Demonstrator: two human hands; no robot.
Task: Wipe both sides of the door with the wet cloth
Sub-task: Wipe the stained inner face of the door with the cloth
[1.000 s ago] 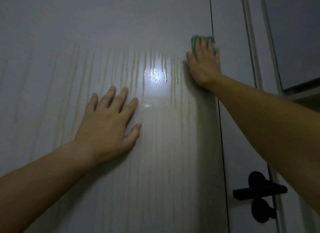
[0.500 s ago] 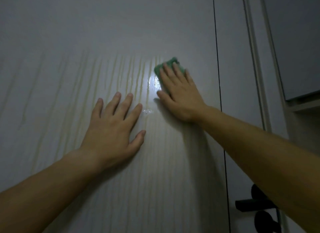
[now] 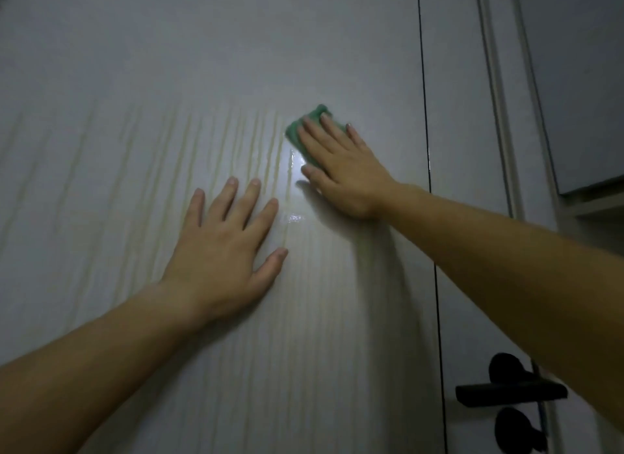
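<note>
The right hand [image 3: 341, 169] lies flat on the door [image 3: 202, 65], fingers straight and together, pressing the green cloth [image 3: 297, 132] against the panel; nothing is curled round it, so it is pinned by palm pressure and not gripped. The cloth sits high on the panel, just left of the dark vertical seam, its crumpled edge showing past the fingertips. It looks soft, light and limp, and being wet it will likely cling to the smooth surface yet slide easily under a flat hand. The best hold is probably as now: the whole hand spread over it, so it does not bunch or slip out. The left hand [image 3: 226, 247] rests lower and to the left, open, fingers spread, palm on the door, holding nothing and seemingly bracing the door. Pale drip streaks run down the panel beside a wet glare, so the surface may be slippery. The black handle [image 3: 510, 392] sits low at the right.
</note>
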